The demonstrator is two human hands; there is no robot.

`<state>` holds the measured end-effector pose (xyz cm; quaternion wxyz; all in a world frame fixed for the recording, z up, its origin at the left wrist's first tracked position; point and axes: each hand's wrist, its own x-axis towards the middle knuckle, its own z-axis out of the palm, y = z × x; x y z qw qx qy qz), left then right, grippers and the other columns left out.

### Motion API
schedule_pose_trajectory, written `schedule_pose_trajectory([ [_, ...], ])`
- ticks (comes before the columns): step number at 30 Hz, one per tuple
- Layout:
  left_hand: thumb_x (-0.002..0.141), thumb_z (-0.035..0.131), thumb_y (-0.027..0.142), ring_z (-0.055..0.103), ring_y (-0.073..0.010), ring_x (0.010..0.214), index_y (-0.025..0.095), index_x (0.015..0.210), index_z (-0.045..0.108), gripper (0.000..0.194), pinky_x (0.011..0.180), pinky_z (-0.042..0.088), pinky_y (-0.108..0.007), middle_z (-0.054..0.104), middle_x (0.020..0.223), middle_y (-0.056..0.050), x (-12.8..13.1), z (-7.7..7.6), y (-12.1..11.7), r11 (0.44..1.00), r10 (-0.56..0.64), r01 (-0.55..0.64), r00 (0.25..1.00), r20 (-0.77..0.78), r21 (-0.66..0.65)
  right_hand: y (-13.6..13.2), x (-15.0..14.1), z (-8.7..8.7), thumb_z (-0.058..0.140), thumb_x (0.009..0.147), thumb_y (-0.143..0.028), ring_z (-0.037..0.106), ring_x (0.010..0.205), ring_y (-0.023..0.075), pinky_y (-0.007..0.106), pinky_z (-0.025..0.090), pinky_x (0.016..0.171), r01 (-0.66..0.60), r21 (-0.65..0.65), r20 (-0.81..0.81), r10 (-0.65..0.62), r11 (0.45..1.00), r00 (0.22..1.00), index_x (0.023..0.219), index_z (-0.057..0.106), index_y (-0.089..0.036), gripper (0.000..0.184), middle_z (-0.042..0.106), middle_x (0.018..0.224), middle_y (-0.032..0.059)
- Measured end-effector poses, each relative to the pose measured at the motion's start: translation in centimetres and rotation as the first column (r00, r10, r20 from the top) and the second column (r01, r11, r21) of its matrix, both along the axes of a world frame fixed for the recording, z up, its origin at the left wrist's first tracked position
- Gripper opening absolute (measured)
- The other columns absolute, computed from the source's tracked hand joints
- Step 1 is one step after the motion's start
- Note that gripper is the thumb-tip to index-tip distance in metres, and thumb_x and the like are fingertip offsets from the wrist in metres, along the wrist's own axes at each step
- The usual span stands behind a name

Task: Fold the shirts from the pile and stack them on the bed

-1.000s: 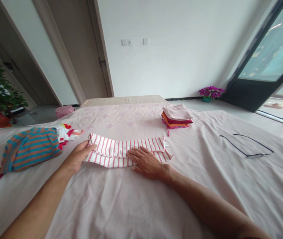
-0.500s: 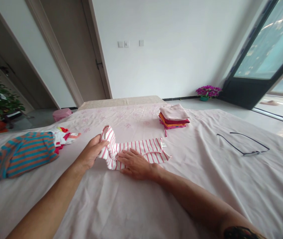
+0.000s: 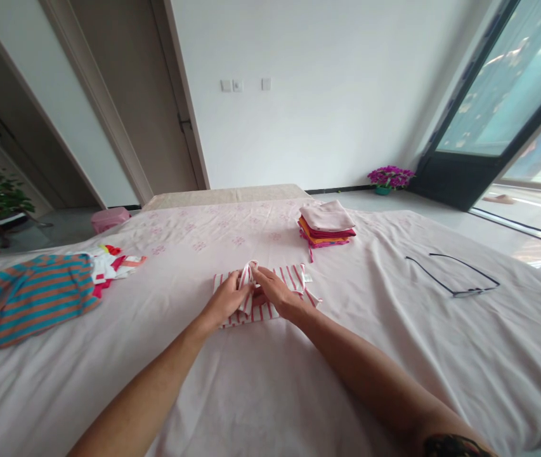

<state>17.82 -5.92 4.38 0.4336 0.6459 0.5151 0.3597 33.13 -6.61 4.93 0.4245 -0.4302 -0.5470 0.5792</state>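
Note:
A white garment with red stripes [image 3: 265, 312] lies partly folded on the pale pink sheet [image 3: 232, 393]. Its end is turned up into a raised fold near the middle, between my hands. My left hand [image 3: 229, 297] grips that fold from the left, thumb and fingers closed on the cloth. From the right, my right hand [image 3: 273, 291] holds the same raised cloth near its top. The fingertips of both hands are partly hidden by the fabric and by each other. The garment's far right end, with a small white tag, stays flat.
Behind and to the right is a stack of folded cloths [image 3: 327, 222]. Black-framed glasses [image 3: 474, 291] lie on the right. To the left are a blue and brown striped garment [image 3: 44, 295] and a crumpled white and red cloth [image 3: 115, 265]. A pink stool [image 3: 110, 219] stands beyond.
My left hand has moved right, bringing the garment's left end over toward its middle. My right hand has lifted from lying flat and now holds the fold. The view has shifted slightly.

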Motion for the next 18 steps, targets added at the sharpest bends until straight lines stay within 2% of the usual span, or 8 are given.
schedule_pose_trajectory([
  [2, 0.085, 0.053, 0.042, 0.070, -0.0208, 0.086, 0.018, 0.123, 0.057, 0.045, 0.077, 0.054, -0.033, 0.071, 0.096, -0.008, -0.7, 0.3, -0.3, 0.994, -0.045, 0.052, 0.996, 0.072, -0.098, 0.2, -0.1, -0.2, 0.046, 0.092, -0.053, 0.060, 0.070, 0.0173, 0.029, 0.052, 0.063, 0.061, 0.069, 0.126, -0.069, 0.996, 0.990, 0.095, 0.059, -0.018, 0.037, 0.062, 0.079, 0.0017],
  [4, 0.088, 0.046, 0.040, 0.071, -0.0205, 0.080, 0.017, 0.128, 0.054, 0.046, 0.074, 0.056, -0.035, 0.072, 0.095, -0.009, -1.7, 0.7, -0.5, 0.994, -0.006, 0.013, 0.998, 0.063, -0.113, 0.5, -0.3, -0.4, 0.050, 0.090, -0.046, 0.060, 0.073, 0.0180, 0.031, 0.052, 0.068, 0.098, 0.127, 0.248, -0.128, 0.987, 0.960, 0.098, 0.060, -0.018, 0.031, 0.063, 0.079, 0.0012],
  [5, 0.089, 0.045, 0.038, 0.071, -0.0210, 0.083, 0.017, 0.127, 0.055, 0.044, 0.077, 0.056, -0.036, 0.072, 0.097, -0.009, -2.2, 0.8, -0.5, 0.998, 0.040, -0.039, 0.999, 0.006, -0.044, 0.6, -0.3, -0.6, 0.052, 0.089, -0.042, 0.061, 0.076, 0.0189, 0.032, 0.052, 0.071, 0.103, 0.152, 0.302, -0.146, 0.983, 0.942, 0.103, 0.060, -0.018, 0.029, 0.065, 0.081, 0.0016],
  [7, 0.091, 0.043, 0.032, 0.068, -0.0226, 0.100, 0.017, 0.124, 0.059, 0.039, 0.093, 0.051, -0.039, 0.071, 0.108, -0.011, -3.0, 0.7, -0.6, 0.972, 0.131, -0.093, 0.977, -0.169, 0.215, 0.9, -0.3, -1.0, 0.052, 0.087, -0.034, 0.063, 0.084, 0.0213, 0.035, 0.052, 0.076, 0.084, 0.207, 0.399, -0.163, 0.975, 0.903, 0.117, 0.058, -0.021, 0.034, 0.068, 0.091, 0.0031],
  [10, 0.094, 0.040, 0.029, 0.051, -0.0261, 0.130, 0.017, 0.128, 0.058, 0.041, 0.113, 0.034, -0.045, 0.061, 0.133, -0.012, -3.4, -0.6, -0.8, 0.869, 0.174, 0.085, 0.869, -0.463, 0.487, 1.3, -0.1, -1.5, 0.051, 0.083, -0.024, 0.064, 0.098, 0.0251, 0.038, 0.050, 0.085, 0.062, 0.286, 0.529, -0.211, 0.956, 0.822, 0.134, 0.050, -0.021, 0.051, 0.069, 0.109, 0.0074],
  [13, 0.096, 0.043, 0.036, 0.036, -0.0308, 0.142, 0.015, 0.140, 0.049, 0.049, 0.118, 0.023, -0.051, 0.048, 0.147, -0.014, -3.0, -2.5, -1.3, 0.815, 0.177, 0.256, 0.744, -0.645, 0.519, 1.4, 0.5, -1.6, 0.050, 0.081, -0.019, 0.062, 0.106, 0.0275, 0.038, 0.048, 0.090, 0.052, 0.308, 0.642, -0.248, 0.950, 0.725, 0.145, 0.039, -0.014, 0.065, 0.067, 0.118, 0.0128],
  [16, 0.096, 0.044, 0.040, 0.037, -0.0330, 0.141, 0.018, 0.144, 0.045, 0.052, 0.117, 0.022, -0.055, 0.047, 0.149, -0.015, -2.3, -3.7, -1.7, 0.801, 0.215, 0.305, 0.657, -0.722, 0.516, 1.1, 1.0, -0.9, 0.047, 0.083, -0.016, 0.065, 0.101, 0.0275, 0.037, 0.049, 0.087, 0.020, 0.305, 0.751, -0.253, 0.952, 0.610, 0.150, 0.031, -0.009, 0.069, 0.069, 0.113, 0.0147],
  [18, 0.096, 0.043, 0.041, 0.039, -0.0331, 0.139, 0.020, 0.143, 0.045, 0.051, 0.116, 0.023, -0.056, 0.048, 0.147, -0.014, -2.1, -4.1, -1.7, 0.796, 0.246, 0.299, 0.634, -0.733, 0.526, 0.7, 1.1, -0.2, 0.044, 0.085, -0.015, 0.064, 0.102, 0.0278, 0.039, 0.048, 0.088, -0.003, 0.392, 0.795, -0.338, 0.920, 0.504, 0.150, 0.031, -0.011, 0.066, 0.067, 0.117, 0.0159],
])
